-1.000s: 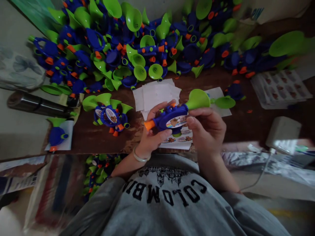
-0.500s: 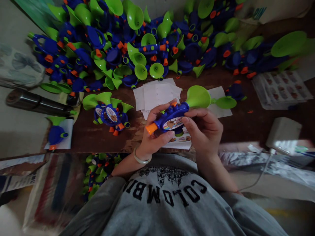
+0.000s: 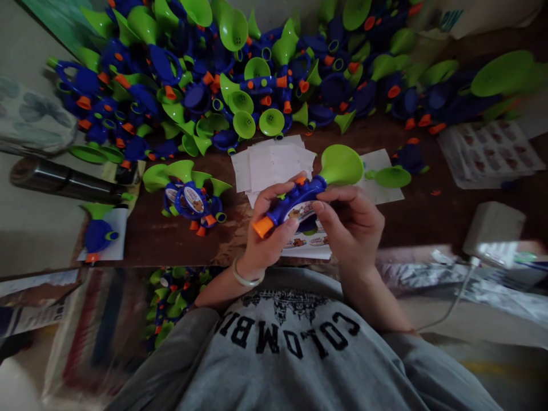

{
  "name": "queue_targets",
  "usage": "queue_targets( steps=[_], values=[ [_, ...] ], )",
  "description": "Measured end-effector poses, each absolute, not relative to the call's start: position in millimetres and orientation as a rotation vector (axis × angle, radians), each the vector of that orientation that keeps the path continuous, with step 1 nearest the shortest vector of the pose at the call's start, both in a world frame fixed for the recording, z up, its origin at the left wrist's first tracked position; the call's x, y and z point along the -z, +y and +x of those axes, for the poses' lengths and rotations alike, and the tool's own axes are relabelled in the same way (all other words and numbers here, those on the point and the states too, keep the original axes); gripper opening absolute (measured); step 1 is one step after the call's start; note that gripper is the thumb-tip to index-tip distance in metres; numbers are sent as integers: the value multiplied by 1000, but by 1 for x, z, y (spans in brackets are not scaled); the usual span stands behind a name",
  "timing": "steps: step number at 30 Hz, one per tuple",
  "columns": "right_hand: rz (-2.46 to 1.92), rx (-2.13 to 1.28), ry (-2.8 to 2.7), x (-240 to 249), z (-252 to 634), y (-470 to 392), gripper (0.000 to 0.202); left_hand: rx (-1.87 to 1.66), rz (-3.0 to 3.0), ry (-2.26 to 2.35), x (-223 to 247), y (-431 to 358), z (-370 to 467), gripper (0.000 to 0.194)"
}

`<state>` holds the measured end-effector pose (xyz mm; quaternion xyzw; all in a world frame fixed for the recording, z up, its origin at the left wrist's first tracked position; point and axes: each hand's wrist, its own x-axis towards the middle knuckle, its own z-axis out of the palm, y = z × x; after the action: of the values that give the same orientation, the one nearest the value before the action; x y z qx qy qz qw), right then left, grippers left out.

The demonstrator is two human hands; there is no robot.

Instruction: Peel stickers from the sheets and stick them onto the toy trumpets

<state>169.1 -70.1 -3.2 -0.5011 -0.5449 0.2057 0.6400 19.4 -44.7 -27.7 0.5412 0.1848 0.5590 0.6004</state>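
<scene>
A blue toy trumpet [image 3: 295, 201] with a green bell and an orange mouthpiece is held between both hands above the table's front edge. My left hand [image 3: 269, 231] grips its mouthpiece end, thumb in front and fingers behind. Closed near the bell end, my right hand [image 3: 353, 222] has its thumb on the oval picture sticker [image 3: 299, 212] on the toy's side. Part of that sticker is hidden by the thumbs. Under the toy lies a sheet of stickers [image 3: 314, 244], partly covered by the hands.
A heap of toy trumpets [image 3: 257, 85] fills the table's back. Several stickered ones [image 3: 192, 197] stand at left, near a dark flask [image 3: 64, 180]. White papers [image 3: 274, 165] lie behind my hands. Sticker sheets [image 3: 492, 151] and a white box-shaped device [image 3: 494, 234] are at right.
The toy trumpet has tilted slightly, its sticker face turning more downward. Both hands have shifted a little to the left, and my right thumb has slid along the sticker.
</scene>
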Motion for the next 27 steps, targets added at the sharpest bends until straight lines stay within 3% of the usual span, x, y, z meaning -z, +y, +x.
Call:
queue_targets(
  steps=[13, 20, 24, 27],
  values=[
    [-1184, -278, -1401, 3, 167, -68, 9, -1409, 1372, 504, 25, -50, 22, 46],
    [-1238, 89, -1299, 10, 176, -51, 83, -1397, 1391, 533, 24, -52, 19, 49],
    [-1289, 88, -1507, 14, 181, -43, 87, -1380, 1432, 624, 31, -45, -4, 51],
    [-1356, -60, -1572, 20, 190, -30, 73, -1649, 1284, 926, 41, -19, -69, 59]
  ],
)
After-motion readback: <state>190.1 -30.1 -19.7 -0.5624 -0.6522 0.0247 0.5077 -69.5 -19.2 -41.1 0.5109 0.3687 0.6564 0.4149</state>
